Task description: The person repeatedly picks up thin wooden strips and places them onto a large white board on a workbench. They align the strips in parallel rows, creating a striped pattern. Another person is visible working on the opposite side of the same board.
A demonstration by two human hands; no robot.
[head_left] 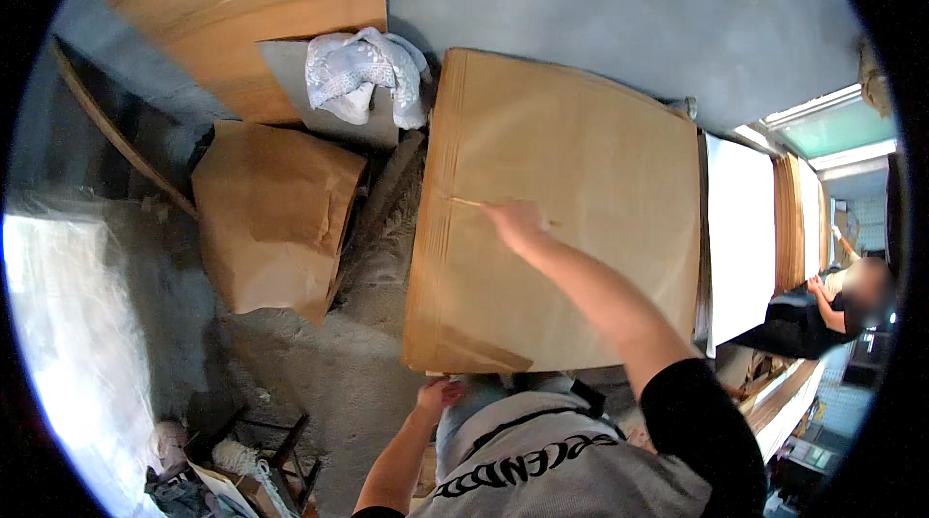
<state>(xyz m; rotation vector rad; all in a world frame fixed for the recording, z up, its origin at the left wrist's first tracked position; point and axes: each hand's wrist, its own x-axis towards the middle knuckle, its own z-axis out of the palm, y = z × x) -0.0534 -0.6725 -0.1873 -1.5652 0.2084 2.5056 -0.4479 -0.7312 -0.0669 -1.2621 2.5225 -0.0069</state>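
Note:
A large stack of brown paper sheets lies before me, its left edges fanned into thin steps. Over the left half of it, my right hand is closed round a thin yellowish stick. The stick's tip points left to the fanned edges, and a short end shows past the hand on the right. Whether the tip touches the paper I cannot tell. My left hand is low, just below the stack's near left corner; its fingers are too small and partly hidden to read. At that near edge the top sheet has a darker brown patch.
Left of the stack sits a brown paper-wrapped bundle. A white patterned cloth lies on a grey board at the back. White sheets stand to the right, and a person is beyond them. A dark frame is at lower left.

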